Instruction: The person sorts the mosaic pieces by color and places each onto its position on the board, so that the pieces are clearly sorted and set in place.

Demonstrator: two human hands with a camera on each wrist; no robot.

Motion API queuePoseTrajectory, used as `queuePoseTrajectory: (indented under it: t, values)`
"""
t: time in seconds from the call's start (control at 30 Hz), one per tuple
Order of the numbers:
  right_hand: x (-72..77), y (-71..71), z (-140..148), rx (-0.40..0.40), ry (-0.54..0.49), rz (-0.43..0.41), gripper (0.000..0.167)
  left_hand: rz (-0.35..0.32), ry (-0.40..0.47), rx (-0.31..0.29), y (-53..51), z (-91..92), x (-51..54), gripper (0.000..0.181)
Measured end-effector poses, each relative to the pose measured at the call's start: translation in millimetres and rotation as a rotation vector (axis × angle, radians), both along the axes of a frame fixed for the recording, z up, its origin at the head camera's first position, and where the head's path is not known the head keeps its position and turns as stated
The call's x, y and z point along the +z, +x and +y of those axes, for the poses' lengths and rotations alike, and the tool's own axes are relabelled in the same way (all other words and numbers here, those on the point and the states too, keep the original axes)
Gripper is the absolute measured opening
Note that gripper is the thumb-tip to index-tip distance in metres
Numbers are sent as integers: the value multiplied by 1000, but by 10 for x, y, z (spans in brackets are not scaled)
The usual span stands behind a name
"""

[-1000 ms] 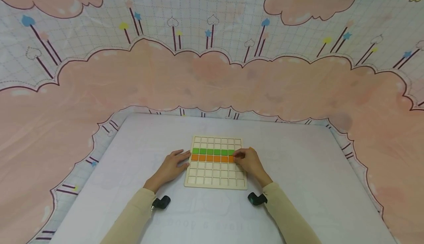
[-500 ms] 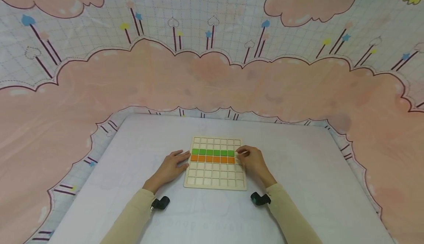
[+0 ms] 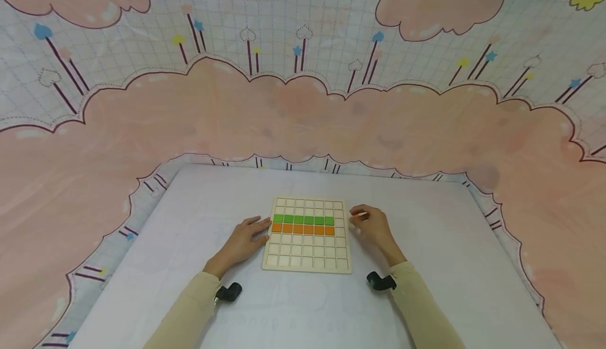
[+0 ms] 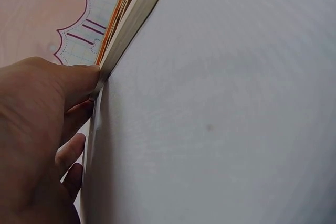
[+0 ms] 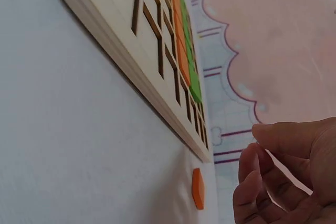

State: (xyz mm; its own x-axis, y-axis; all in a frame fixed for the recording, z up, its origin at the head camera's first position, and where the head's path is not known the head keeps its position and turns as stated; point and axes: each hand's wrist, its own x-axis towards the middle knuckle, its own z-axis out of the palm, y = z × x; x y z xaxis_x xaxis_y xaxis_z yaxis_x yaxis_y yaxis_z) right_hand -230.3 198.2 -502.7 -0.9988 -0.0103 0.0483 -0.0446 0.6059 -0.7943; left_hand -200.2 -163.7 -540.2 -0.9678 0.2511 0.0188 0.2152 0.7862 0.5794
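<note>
A square wooden grid board (image 3: 307, 263) lies flat on the white table. Across it run a row of green tiles (image 3: 304, 219) and, just nearer, a row of orange tiles (image 3: 304, 229); the rightmost cell of both rows holds no tile. My left hand (image 3: 242, 243) touches the board's left edge with its thumb and extended fingers. Off the right edge hovers my right hand (image 3: 374, 229), fingers loosely bent and thumb close to the index tip, with nothing visible between them. A loose orange tile (image 5: 197, 189) lies on the table by these fingers, partly hidden by them in the head view.
The white table (image 3: 426, 222) reaches out on both sides of the board. Behind it hangs a patterned cloth backdrop (image 3: 303, 112) with peach clouds. A black camera (image 3: 381, 281) is strapped at my right wrist, another black camera (image 3: 229, 292) at my left.
My right hand has left the right end of the orange row and moved rightward, off the board. The left hand stays at the left edge. The view has shifted slightly.
</note>
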Motion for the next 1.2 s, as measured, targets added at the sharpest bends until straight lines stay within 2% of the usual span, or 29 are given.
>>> queuePoseTrajectory:
  t: [0.2, 0.6, 0.9, 1.2]
  values:
    - [31, -36, 122, -23, -37, -5, 23, 3, -12, -2, -5, -2, -5, 52]
    - [-47, -109, 268, -31, 1, 4, 23, 4, -21, -1, -6, -3, -11, 51]
    - [-118, -154, 257, -72, 20, -75, 21, 0, -19, 1, -8, -7, -1, 51]
    - [-176, -197, 255, -88, 32, -104, 22, -5, -15, -6, -11, -5, 10, 51]
